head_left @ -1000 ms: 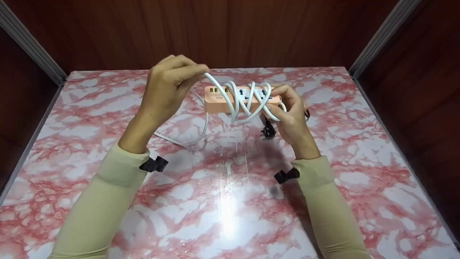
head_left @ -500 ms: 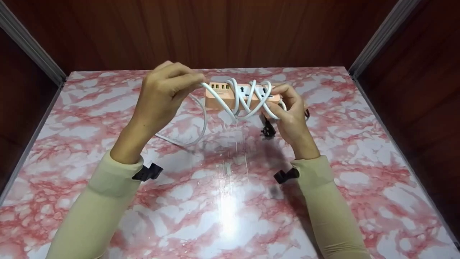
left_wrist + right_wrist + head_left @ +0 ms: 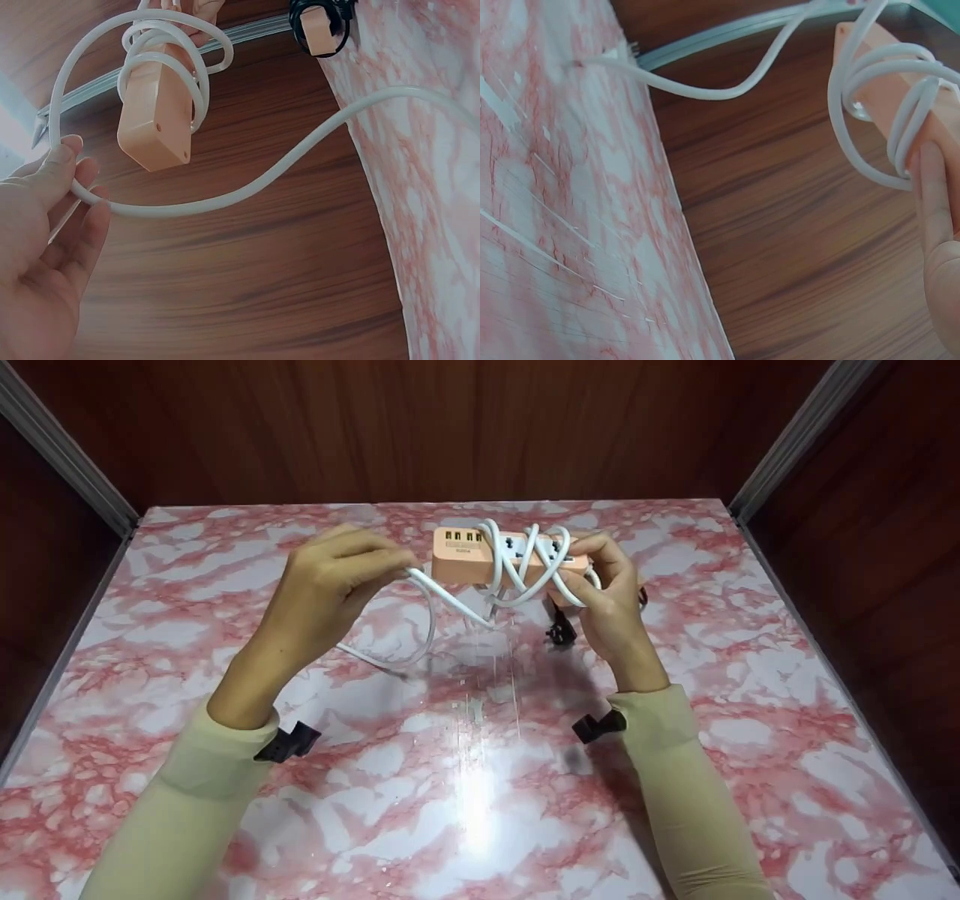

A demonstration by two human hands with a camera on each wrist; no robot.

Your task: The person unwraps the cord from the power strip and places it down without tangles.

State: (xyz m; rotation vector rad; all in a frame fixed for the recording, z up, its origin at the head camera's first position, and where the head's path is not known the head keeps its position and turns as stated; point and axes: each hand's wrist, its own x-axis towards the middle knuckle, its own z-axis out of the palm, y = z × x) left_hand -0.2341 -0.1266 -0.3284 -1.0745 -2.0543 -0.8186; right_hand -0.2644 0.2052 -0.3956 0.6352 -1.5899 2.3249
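Observation:
A peach-orange power strip [image 3: 463, 565] with white sockets and several USB ports is held above the table. White cable [image 3: 452, 598] loops around its middle and right part, leaving the USB end bare. My right hand [image 3: 611, 604] grips the strip's right end between thumb and fingers. To the left of the strip, my left hand [image 3: 326, 589] pinches the white cable between thumb and fingertips. In the left wrist view, a curve of cable [image 3: 225, 201] runs from those fingers toward the tabletop. The right wrist view has the right fingers [image 3: 935, 184] along the strip's side.
Behind the right hand, a black plug [image 3: 560, 631] lies on the red-and-white marbled table [image 3: 420, 765]. A coiled black cord [image 3: 346, 34] with a peach-orange block [image 3: 319, 32] appears in the left wrist view. Dark wood panels [image 3: 450, 427] enclose the back and sides.
My left hand has moved down and to the left with the cable, drawing its last turn off the strip's USB end. The strip has shifted slightly up; the right hand stays nearly in place.

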